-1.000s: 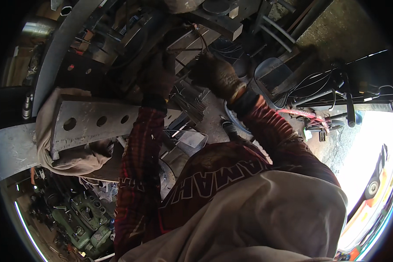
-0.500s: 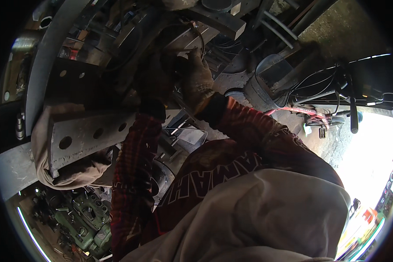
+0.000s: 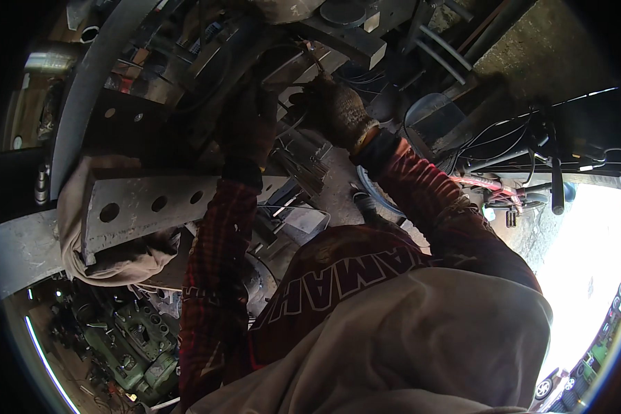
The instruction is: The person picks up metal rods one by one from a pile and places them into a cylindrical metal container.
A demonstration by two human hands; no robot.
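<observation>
My right hand, in a worn, dirty work glove, reaches over the dark metalwork at the upper middle. Its fingers bend leftward and look closed; whatever lies in them is hidden. Close above it is a thin cable or rod. My left hand, also gloved, is in deep shadow left of it, next to dark metal parts, and its fingers cannot be made out. Below the right hand lies a bundle of thin metal rods. Beside my left forearm is a grey steel bar with round holes.
A brown cloth hangs under the holed bar. Green machinery stands at lower left. To the right are a red bicycle frame and black cables. A heavy steel block juts in above the right hand.
My right hand has shifted to the right, away from my left hand, and turned so its fingers point left. The left hand stays nearly in place. The view has shifted slightly.
</observation>
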